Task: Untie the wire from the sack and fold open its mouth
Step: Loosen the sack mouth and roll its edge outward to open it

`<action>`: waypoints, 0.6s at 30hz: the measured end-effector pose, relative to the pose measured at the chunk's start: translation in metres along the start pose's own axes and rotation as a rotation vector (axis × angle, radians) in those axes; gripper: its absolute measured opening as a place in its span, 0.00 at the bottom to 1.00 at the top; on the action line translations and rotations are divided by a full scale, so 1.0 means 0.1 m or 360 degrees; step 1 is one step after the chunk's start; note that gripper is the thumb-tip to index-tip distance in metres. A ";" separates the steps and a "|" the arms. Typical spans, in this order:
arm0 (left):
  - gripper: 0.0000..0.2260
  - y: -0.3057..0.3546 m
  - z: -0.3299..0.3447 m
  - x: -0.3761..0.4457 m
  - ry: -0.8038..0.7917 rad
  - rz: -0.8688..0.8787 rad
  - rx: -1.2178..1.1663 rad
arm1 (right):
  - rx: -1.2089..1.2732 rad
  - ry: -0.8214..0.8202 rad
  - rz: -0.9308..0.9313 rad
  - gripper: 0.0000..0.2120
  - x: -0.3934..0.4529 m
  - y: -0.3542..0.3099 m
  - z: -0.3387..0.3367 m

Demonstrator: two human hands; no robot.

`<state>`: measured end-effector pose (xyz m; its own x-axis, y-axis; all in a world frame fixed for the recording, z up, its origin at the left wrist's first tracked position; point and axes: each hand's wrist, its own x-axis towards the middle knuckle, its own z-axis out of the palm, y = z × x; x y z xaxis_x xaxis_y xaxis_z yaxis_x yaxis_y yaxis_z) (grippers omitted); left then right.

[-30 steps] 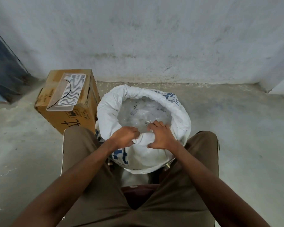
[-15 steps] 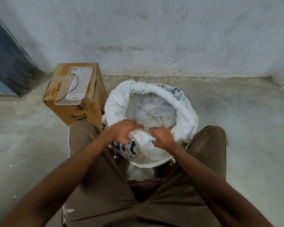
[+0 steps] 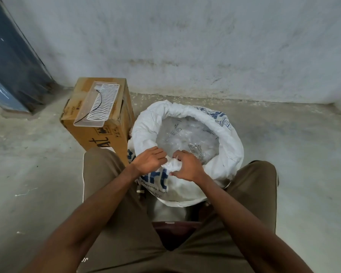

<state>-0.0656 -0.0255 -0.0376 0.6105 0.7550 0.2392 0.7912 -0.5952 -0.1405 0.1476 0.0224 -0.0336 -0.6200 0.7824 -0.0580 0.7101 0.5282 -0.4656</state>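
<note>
A white woven sack [image 3: 227, 138] with blue print stands on the floor between my knees. Its mouth is open, the rim rolled outward into a thick ring. Clear plastic packets [image 3: 187, 136] fill the inside. My left hand [image 3: 149, 159] grips the near rim on the left. My right hand [image 3: 187, 166] grips a bunched fold of the near rim beside it, thumb under the fabric. The two hands are a few centimetres apart. A thin black wire [image 3: 98, 104] lies on the tray atop the carton; whether it came from the sack I cannot tell.
A brown cardboard carton [image 3: 98, 133] stands left of the sack, touching it, with a clear plastic tray [image 3: 97, 104] on top. A grey wall runs behind. A dark blue door frame [image 3: 12, 62] is at far left. Bare concrete floor lies to both sides.
My view has shifted, so sack and carton sit lower and further right in frame. Both hands stay on the near rim, the right one working more fabric into a bunch.
</note>
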 end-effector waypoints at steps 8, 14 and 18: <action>0.30 0.32 -0.36 -0.20 0.0749 -0.1850 -0.1045 | -0.0118 0.0210 0.0098 0.13 -0.04 -0.20 0.25; 0.16 0.17 -0.26 -0.23 0.0752 -0.2781 -0.2147 | -0.0298 0.0253 0.0009 0.13 -0.07 -0.23 0.36; 0.19 0.03 -0.05 -0.23 0.0831 -0.2885 -0.2360 | -0.0294 0.0155 -0.0025 0.20 -0.06 -0.24 0.34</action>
<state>-0.0775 -0.0456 -0.0389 -0.6095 0.5699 -0.5510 -0.3746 0.4055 0.8338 0.1230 -0.0060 -0.0528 -0.6024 0.7973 0.0378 0.7555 0.5849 -0.2952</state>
